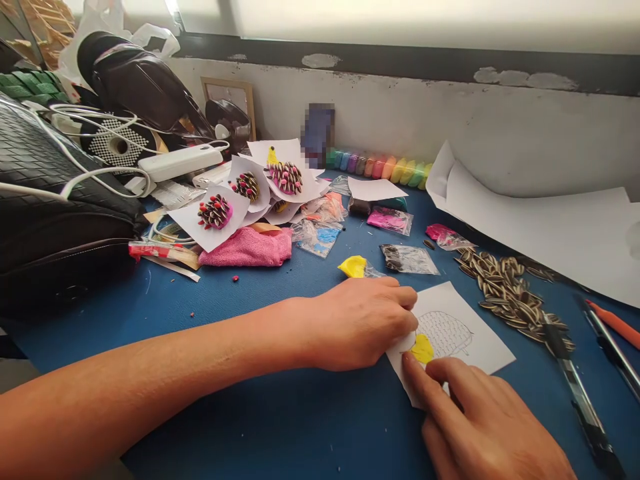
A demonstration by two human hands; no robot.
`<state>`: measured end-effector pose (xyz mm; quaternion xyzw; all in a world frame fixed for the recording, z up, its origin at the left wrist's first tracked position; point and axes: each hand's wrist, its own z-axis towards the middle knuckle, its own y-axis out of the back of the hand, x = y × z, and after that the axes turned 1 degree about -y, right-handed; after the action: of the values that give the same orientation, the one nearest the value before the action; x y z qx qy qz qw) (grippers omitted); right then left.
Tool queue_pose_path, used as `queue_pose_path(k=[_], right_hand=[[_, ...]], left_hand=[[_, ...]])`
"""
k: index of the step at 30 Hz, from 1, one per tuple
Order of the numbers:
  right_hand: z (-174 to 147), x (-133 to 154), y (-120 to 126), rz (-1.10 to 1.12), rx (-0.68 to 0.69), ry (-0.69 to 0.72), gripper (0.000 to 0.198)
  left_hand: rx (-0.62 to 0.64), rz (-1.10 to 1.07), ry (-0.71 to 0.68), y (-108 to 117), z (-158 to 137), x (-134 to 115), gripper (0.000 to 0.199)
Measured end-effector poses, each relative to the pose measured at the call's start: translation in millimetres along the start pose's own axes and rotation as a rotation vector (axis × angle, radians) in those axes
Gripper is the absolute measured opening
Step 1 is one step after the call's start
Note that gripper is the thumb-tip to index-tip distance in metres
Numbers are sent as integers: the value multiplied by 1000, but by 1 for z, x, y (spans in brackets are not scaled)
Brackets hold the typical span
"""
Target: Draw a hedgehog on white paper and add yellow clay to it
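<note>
A white sheet (480, 347) lies on the blue tabletop, with a rounded shape drawn on it in scale-like marks. A flat patch of yellow clay (423, 348) covers the left end of the drawing. My left hand (367, 323) rests on the sheet's left side with its fingers curled in beside the clay; whatever is under them is hidden. From the lower right, my right hand (493, 420) stretches its index finger to the clay's lower left edge, the thumb and other fingers loosely bent. Behind my left hand sits a bag of yellow clay (354, 267).
Sunflower seeds (510, 293) lie heaped right of the sheet, near a pen (580, 393). Finished seed-covered pictures (215, 217) stack at back left above a pink cloth (250, 247). Clay bags (410, 259) and a row of coloured clays (380, 167) stand behind. A black bag (65, 200) occupies the left.
</note>
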<state>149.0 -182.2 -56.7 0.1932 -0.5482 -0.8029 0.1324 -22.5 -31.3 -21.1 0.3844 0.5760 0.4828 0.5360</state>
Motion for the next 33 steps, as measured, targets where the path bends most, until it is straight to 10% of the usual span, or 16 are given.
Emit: queue_pose_path(k=[33], right_hand=[[6,-25,19,-99,-54,-151,37]], left_hand=[[-10,25,7,0,-2,-2,14]])
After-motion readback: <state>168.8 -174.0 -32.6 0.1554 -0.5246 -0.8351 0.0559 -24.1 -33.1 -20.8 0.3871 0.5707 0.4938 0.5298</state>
